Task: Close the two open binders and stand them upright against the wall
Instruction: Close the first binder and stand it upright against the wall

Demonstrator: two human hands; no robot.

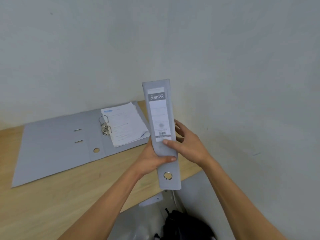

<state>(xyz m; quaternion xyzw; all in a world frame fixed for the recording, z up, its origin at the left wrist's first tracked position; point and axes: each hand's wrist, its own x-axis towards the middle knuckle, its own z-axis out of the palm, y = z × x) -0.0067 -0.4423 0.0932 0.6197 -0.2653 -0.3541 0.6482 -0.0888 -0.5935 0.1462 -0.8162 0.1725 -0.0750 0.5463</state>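
Note:
A closed grey binder (160, 115) with a white spine label is held up in the air, spine toward me, tilted slightly left at the top. My left hand (154, 158) grips its lower left side with the thumb across the spine. My right hand (185, 144) holds its right side, thumb on the spine. A second grey binder (57, 149) lies open and flat on the wooden table, against the wall. Its metal ring mechanism (104, 125) stands in the middle and a stack of papers (126, 123) rests on its right half.
The wooden table (52, 201) ends at a front-right edge near my arms. A pale wall (121, 49) runs behind it, and another wall closes the right side. Below the table edge lie a grey floor and a black bag (185, 226).

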